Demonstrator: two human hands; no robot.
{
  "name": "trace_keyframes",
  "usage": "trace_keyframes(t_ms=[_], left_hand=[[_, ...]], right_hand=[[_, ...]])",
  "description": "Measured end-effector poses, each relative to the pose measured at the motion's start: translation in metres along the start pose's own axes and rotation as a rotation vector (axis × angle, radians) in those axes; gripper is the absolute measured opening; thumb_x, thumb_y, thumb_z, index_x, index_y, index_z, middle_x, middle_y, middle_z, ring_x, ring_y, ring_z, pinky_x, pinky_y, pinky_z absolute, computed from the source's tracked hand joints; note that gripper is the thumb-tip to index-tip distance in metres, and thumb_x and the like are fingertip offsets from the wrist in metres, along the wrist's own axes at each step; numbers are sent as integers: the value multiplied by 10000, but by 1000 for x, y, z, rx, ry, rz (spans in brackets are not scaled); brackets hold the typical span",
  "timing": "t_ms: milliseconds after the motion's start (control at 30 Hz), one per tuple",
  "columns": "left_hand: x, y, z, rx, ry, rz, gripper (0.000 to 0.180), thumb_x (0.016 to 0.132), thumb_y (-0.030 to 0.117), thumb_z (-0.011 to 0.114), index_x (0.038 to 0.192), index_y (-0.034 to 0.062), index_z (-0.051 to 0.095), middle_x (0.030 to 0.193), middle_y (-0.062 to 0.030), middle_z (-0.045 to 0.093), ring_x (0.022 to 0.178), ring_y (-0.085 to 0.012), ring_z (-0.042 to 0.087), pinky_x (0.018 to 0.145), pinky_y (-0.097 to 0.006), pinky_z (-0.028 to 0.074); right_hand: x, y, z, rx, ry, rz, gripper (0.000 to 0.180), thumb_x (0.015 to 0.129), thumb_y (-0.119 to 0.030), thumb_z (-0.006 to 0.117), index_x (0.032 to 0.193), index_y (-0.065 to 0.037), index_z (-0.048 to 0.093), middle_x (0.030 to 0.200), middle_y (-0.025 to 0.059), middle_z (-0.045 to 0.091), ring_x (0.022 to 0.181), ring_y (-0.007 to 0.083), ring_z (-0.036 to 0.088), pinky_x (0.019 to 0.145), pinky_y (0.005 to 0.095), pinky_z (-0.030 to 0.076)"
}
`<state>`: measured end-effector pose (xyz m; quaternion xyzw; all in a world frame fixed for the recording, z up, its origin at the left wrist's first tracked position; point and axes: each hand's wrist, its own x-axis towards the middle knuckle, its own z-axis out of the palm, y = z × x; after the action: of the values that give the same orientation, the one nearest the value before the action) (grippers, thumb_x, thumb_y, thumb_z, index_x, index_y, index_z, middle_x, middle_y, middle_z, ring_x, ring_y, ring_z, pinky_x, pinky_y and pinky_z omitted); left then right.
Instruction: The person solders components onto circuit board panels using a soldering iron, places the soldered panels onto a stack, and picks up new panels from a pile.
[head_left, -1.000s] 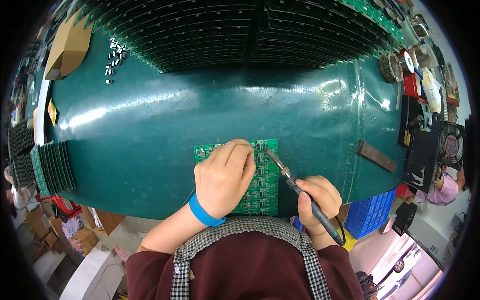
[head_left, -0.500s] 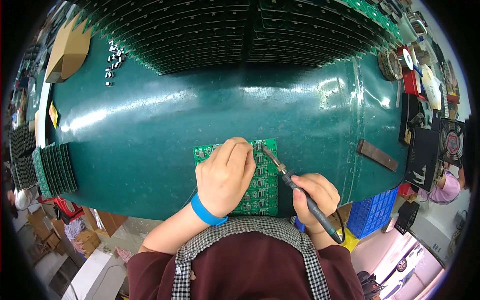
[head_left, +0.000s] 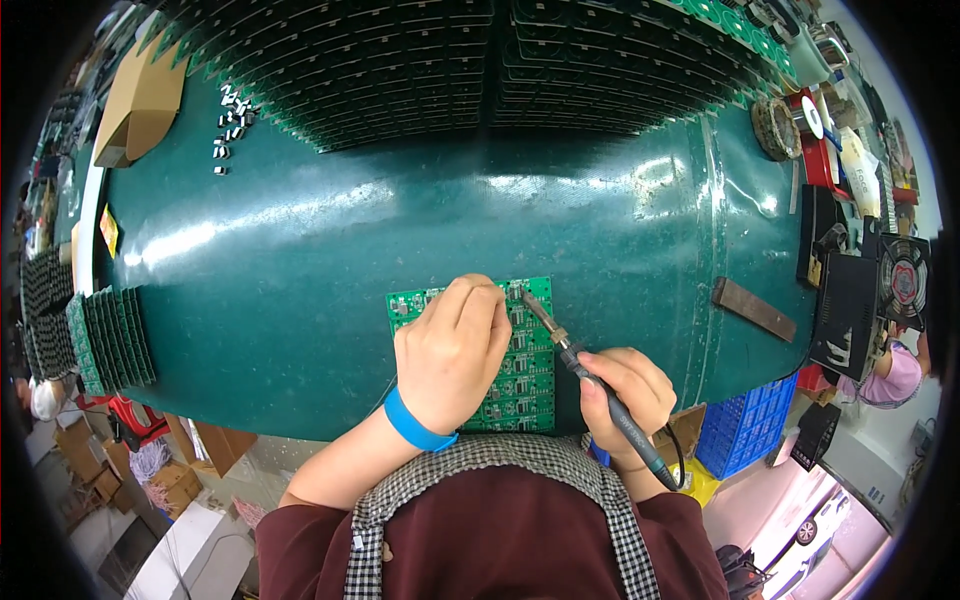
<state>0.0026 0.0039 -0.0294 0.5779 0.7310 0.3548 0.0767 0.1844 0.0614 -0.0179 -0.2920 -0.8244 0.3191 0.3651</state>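
Observation:
A green circuit board panel point(head_left: 520, 385), made up of several rows of small boards with chips, lies flat on the green mat in front of me. Over its upper part is my left hand point(head_left: 452, 345), fingers curled and pinched together. Whatever they hold is hidden beneath them; a thin line shows beside that wrist, which wears a blue band point(head_left: 412, 422). My right hand point(head_left: 635, 395) grips a soldering iron point(head_left: 612, 405) like a pen. The iron's tip reaches the panel's upper right part, close to my left fingertips.
Tall stacks of circuit boards point(head_left: 400, 75) stand across the far side. Small components point(head_left: 235, 125) lie by a cardboard box point(head_left: 140, 100) at far left. More boards point(head_left: 110, 340) stand at the left edge. Right: a dark metal bar point(head_left: 753, 309), a fan unit point(head_left: 903, 283), a blue crate point(head_left: 745, 425).
My right hand and the soldering iron have shifted very slightly to the left. The left hand stays almost where it was over the panel.

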Motion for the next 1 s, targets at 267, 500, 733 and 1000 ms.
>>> trace_keyframes(t_ms=[267, 500, 733, 1000], left_hand=[[0, 2, -2, -30, -87, -49, 148, 753, -10, 675, 867, 48, 602, 930, -61, 591, 684, -254, 619, 557, -339, 500], [-4, 6, -8, -66, -85, -68, 144, 760, -2, 657, 870, 33, 572, 912, -79, 541, 700, -236, 614, 555, -344, 508], [-11, 5, -9, -35, -91, 12, 155, 754, -12, 654, 882, 25, 574, 901, -87, 556, 705, -243, 615, 570, -343, 516], [-13, 7, -5, -35, -95, 3, 154, 764, -2, 655, 891, 28, 574, 904, -82, 555, 699, -236, 623, 551, -341, 513]], right_hand=[[-6, -1, 2, -3, 5, -21, 173, 727, -41, 695, 892, 4, 665, 721, 92, 636, 569, 208, 619, 499, 287, 489], [-9, -1, -6, 5, 66, -56, 148, 756, -73, 664, 872, 19, 661, 682, 110, 619, 540, 225, 615, 485, 298, 495], [-14, 0, -8, -9, 30, -82, 124, 758, -73, 639, 834, 21, 667, 656, 100, 604, 527, 224, 613, 480, 297, 497], [-11, -1, -3, -9, 22, -73, 124, 736, -53, 654, 837, 16, 672, 661, 92, 613, 534, 220, 618, 489, 294, 502]])
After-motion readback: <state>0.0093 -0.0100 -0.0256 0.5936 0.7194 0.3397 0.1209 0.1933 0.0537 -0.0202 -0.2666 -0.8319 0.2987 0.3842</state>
